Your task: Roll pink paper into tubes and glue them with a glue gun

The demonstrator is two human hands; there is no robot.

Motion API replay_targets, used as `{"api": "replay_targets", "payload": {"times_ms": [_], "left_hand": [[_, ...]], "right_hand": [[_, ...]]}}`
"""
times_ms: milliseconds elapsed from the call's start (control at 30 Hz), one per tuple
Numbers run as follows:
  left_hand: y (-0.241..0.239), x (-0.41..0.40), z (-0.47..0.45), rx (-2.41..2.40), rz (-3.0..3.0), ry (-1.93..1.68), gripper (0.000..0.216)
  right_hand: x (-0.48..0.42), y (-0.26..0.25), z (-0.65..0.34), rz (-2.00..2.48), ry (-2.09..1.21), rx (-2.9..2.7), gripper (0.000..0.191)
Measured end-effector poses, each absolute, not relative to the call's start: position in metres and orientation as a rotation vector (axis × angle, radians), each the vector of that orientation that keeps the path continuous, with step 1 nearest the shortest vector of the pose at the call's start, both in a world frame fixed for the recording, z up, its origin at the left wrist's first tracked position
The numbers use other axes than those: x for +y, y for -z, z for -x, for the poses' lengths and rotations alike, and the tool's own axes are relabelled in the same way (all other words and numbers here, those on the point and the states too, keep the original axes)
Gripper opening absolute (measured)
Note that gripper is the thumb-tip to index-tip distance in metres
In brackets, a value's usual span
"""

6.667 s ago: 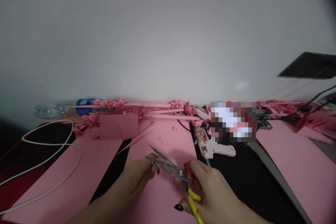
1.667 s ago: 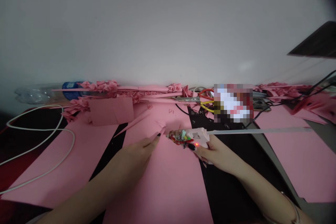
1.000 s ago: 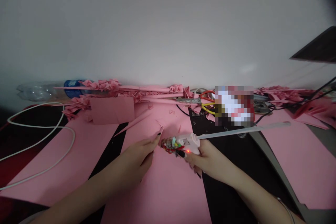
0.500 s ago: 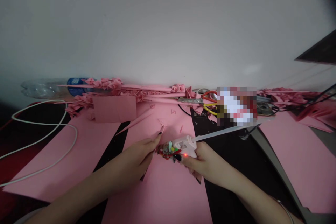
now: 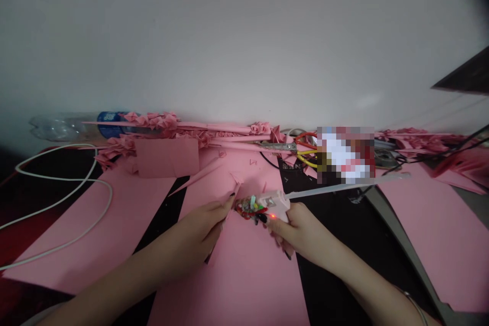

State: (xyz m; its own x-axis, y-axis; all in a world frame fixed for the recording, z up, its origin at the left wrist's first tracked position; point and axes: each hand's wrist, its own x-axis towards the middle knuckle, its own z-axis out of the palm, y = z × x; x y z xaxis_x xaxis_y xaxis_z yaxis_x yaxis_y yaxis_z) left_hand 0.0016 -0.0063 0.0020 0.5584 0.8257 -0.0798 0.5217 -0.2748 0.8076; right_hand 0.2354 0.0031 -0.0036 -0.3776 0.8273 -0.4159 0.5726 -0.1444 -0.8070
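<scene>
My right hand [image 5: 296, 232] is wrapped round a pink hot glue gun [image 5: 270, 203] whose red light is on. A long clear glue stick [image 5: 344, 187] pokes out of its back to the right. Its nozzle end, caked in coloured glue bits, points left at a narrow folded pink paper piece [image 5: 226, 214]. My left hand [image 5: 202, 226] pinches that paper piece between its fingers, just left of the nozzle. Both hands hover over a big pink paper sheet [image 5: 240, 275] on a dark table.
Pink paper roses and rolled stems [image 5: 198, 135] line the wall. Scissors [image 5: 290, 148] with red and yellow handles lie behind the glue gun. A plastic bottle [image 5: 76, 125] lies at far left, a white cable [image 5: 69, 198] loops on the left, black cables [image 5: 439, 155] run right.
Earlier my right hand held scissors; they now lie by the wall and it holds the glue gun. In the last second the gun has edged toward the paper in my left hand.
</scene>
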Motion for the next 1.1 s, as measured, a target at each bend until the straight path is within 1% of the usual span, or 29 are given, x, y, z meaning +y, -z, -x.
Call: {"api": "replay_targets", "payload": {"times_ms": [567, 1100], "left_hand": [[-0.003, -0.006, -0.004, 1.051, -1.889, -0.52, 0.047], [-0.006, -0.007, -0.005, 1.054, -1.934, -0.549, 0.048]], "right_hand": [[0.017, -0.002, -0.234, 1.623, -1.473, -1.809, 0.039], [0.021, -0.003, -0.232, 1.687, -1.452, -1.727, 0.042]]}}
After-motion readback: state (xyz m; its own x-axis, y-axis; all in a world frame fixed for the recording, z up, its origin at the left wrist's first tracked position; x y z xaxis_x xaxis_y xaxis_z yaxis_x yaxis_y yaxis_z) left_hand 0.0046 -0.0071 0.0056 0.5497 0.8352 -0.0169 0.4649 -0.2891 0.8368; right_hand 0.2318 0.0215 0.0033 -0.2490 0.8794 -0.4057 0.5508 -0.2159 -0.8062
